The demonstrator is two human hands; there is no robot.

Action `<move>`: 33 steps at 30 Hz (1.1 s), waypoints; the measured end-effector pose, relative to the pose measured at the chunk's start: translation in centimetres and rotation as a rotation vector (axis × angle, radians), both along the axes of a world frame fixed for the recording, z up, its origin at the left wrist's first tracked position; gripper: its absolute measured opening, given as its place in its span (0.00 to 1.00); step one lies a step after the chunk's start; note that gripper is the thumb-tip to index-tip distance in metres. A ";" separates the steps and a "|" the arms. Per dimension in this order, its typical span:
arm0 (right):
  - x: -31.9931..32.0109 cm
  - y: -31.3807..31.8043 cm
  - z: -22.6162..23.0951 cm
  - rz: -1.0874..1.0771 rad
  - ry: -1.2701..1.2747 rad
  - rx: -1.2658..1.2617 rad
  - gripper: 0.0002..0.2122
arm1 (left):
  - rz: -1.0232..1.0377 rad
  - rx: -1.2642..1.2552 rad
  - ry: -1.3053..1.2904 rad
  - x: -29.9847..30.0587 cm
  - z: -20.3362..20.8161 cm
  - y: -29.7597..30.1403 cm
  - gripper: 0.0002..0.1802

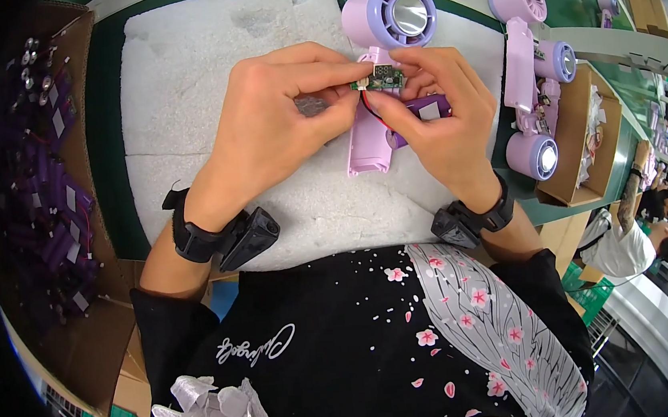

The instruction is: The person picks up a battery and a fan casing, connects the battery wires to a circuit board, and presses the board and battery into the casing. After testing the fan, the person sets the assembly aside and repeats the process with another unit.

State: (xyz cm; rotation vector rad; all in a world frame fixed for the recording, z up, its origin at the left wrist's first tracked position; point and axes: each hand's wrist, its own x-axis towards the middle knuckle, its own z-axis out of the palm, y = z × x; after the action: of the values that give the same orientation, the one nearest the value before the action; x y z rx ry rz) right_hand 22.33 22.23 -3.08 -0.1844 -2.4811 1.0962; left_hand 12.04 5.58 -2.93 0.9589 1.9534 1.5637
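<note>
Between my two hands is a small green circuit board [387, 77] with a dark display block and a white connector. My left hand [280, 105] pinches the board's left end near that connector. My right hand [449, 105] grips its right side, the thumb beside red and black wires [372, 107]. A purple battery cell [427, 108] with a white label lies partly hidden under my right hand. Below both hands is a lilac handheld fan [389, 15], its round head away from me and its hollow handle [369, 150] toward me.
White foam padding [185, 86] covers the green bench. On the left stands a cardboard box [86, 96] full of purple battery cells [52, 203]. More lilac fans [532, 155] lie at the right, beside a smaller cardboard box [584, 136]. Another person [625, 241] is at the far right.
</note>
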 end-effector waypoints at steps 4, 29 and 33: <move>-0.3 0.0 -0.1 0.021 0.046 0.012 0.16 | 0.025 0.000 0.123 0.2 -0.2 0.1 0.14; 0.2 -0.1 0.1 -0.013 -0.070 -0.198 0.09 | 0.061 -0.053 0.184 1.5 -1.1 1.4 0.27; 0.3 0.1 0.1 -0.003 -0.053 -0.056 0.09 | 0.031 -0.018 0.167 1.2 -1.4 1.6 0.28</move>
State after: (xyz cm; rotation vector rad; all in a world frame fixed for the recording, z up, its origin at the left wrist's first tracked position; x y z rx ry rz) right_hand 22.62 22.35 -2.93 -0.2368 -2.4974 1.1750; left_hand 13.23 7.21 -4.29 1.0880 2.1009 1.5228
